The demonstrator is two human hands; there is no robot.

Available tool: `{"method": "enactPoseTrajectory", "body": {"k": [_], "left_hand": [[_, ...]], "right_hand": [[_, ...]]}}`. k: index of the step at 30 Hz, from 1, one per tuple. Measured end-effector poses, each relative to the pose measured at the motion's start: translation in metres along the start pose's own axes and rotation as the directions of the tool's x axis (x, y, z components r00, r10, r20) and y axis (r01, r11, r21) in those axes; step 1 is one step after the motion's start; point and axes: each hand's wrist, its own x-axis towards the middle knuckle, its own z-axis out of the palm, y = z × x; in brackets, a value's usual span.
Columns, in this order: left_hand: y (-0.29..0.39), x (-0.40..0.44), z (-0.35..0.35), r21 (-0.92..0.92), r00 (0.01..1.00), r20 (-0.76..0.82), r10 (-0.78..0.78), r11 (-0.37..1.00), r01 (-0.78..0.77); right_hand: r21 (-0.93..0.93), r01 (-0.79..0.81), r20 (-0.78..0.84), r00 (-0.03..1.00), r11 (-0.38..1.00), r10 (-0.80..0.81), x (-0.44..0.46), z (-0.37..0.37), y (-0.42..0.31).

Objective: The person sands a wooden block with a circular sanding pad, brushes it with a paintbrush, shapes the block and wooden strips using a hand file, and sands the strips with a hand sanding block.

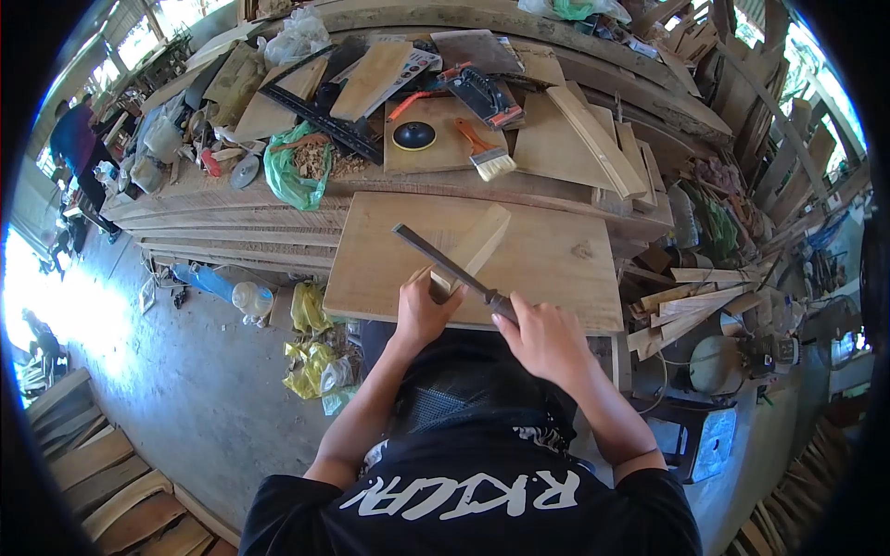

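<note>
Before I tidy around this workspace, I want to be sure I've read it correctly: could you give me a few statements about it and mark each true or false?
1. The right hand grips the long dark tool by its handle. True.
2. The left hand holds the paintbrush. False: it holds the near end of the wooden piece.
3. The paintbrush lies with its bristles toward the person. True.
4. The green bag lies right of the paintbrush. False: it lies to the left.
5. The black round pad lies between the green bag and the paintbrush. True.
</note>
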Motion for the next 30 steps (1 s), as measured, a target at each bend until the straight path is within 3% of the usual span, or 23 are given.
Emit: {"method": "enactPoseTrajectory", "body": {"k": [3, 4, 6, 8, 12, 15, 21, 26, 30], "left_hand": [[0.000, -0.001, -0.001, -0.029, 0.996, -0.035, 0.086, 0.996, -0.087], [0.001, -0.001, -0.002, -0.019, 0.994, -0.028, 0.102, 0.995, -0.102], [0.006, -0.001, -0.005, -0.003, 0.991, -0.015, 0.132, 0.991, -0.132], [0.011, -0.001, -0.010, 0.100, 0.966, -0.033, 0.258, 0.962, -0.253], [0.012, -0.001, -0.022, 0.334, 0.884, 0.099, 0.457, 0.822, -0.462], [0.019, -0.005, -0.017, 0.366, 0.919, 0.083, 0.385, 0.846, -0.387], [0.016, -0.003, -0.013, 0.435, 0.904, -0.087, 0.418, 0.832, -0.343], [0.009, -0.012, -0.029, 0.527, 0.980, -0.047, 0.195, 0.838, -0.141], [-0.014, -0.008, -0.042, 0.332, 0.984, -0.037, 0.174, 0.931, -0.152]], "right_hand": [[0.001, -0.038, -0.071, 0.997, 0.999, 0.038, 0.023, 0.002, 0.024], [0.075, -0.157, -0.029, 0.987, 0.985, 0.160, 0.031, -0.004, 0.028], [0.093, -0.217, -0.080, 0.971, 0.972, 0.224, 0.042, -0.004, 0.045], [0.150, -0.214, -0.170, 0.956, 0.965, 0.239, 0.044, 0.008, 0.070], [0.253, -0.282, -0.016, 0.955, 0.925, 0.296, 0.021, -0.006, 0.092], [0.265, -0.334, 0.014, 0.939, 0.905, 0.343, 0.006, 0.005, 0.100], [0.220, -0.323, 0.055, 0.946, 0.921, 0.319, -0.006, 0.023, 0.082], [0.185, -0.305, -0.014, 0.950, 0.934, 0.313, -0.011, 0.046, 0.085], [0.153, -0.346, -0.045, 0.933, 0.926, 0.356, -0.004, 0.052, 0.089]]}}
